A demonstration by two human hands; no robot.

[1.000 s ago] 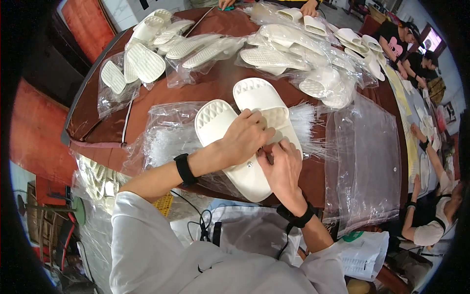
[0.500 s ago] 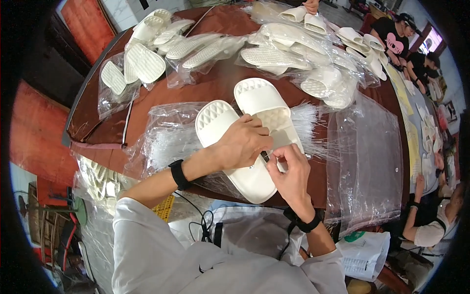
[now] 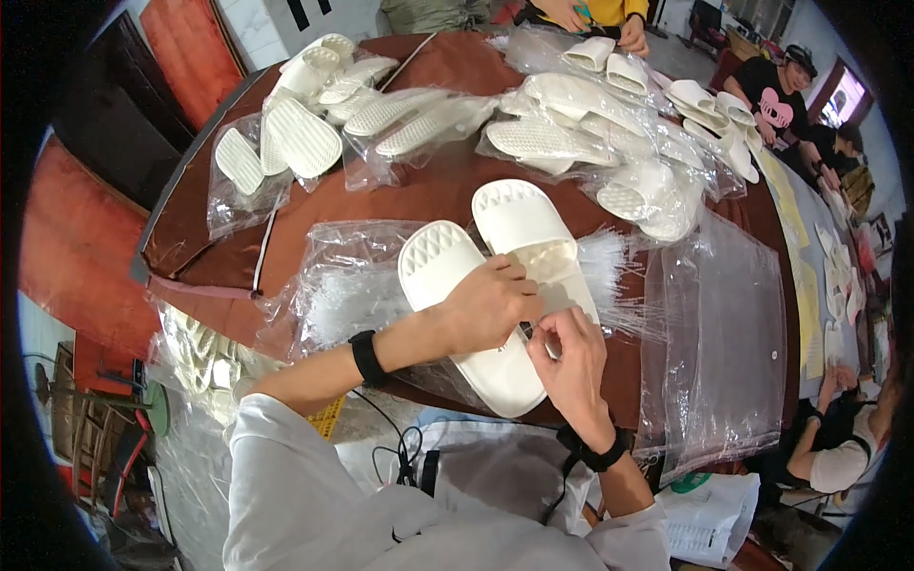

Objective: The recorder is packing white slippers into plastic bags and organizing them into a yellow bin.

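The pair of white slippers (image 3: 509, 381) lies directly beneath my hands, side by side and aslant, the quilted ends pointing away from me beyond my left hand (image 3: 490, 306). That hand is bent across the middle of the pair with its fingers curled down; I cannot tell what they grip. Just right of it, my right hand (image 3: 571, 362) has its thumb and fingertips drawn together by the slippers' inner edges; whether something is pinched there, I cannot tell. To the left of my left hand, a clear bag (image 3: 357, 233) lies on the brown counter (image 3: 438, 186), with thin white strands (image 3: 343, 309) showing through. Flat clear bags (image 3: 719, 333) lie right of my right hand. Well beyond both hands are bagged white slippers (image 3: 305, 138), and past those, a co-worker's hand (image 3: 632, 33) below a yellow sleeve (image 3: 624, 11).
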